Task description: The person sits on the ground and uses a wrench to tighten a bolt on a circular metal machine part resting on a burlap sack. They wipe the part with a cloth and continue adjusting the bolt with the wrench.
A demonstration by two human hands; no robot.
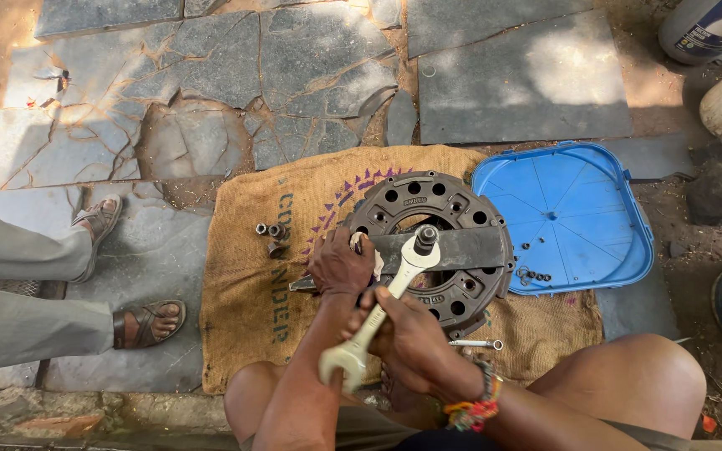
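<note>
A round dark metal clutch plate (pixel 453 209) lies on a burlap sack (pixel 248 284). A flat steel bar (pixel 461 249) lies across its middle, with a bolt (pixel 425 237) standing through it. My right hand (pixel 407 334) grips the shaft of a big pale open-ended spanner (pixel 378 313), whose upper jaw sits on that bolt. My left hand (pixel 340 267) presses down on the left end of the bar, beside a bit of rag.
Three small sockets (pixel 272 235) lie on the sack left of the plate. A blue plastic lid (pixel 570 213) with several small bolts sits at right. A thin tool (pixel 476 343) lies by my knee. Another person's sandalled feet (pixel 148 321) rest at left. A bucket (pixel 704 29) stands at the back right.
</note>
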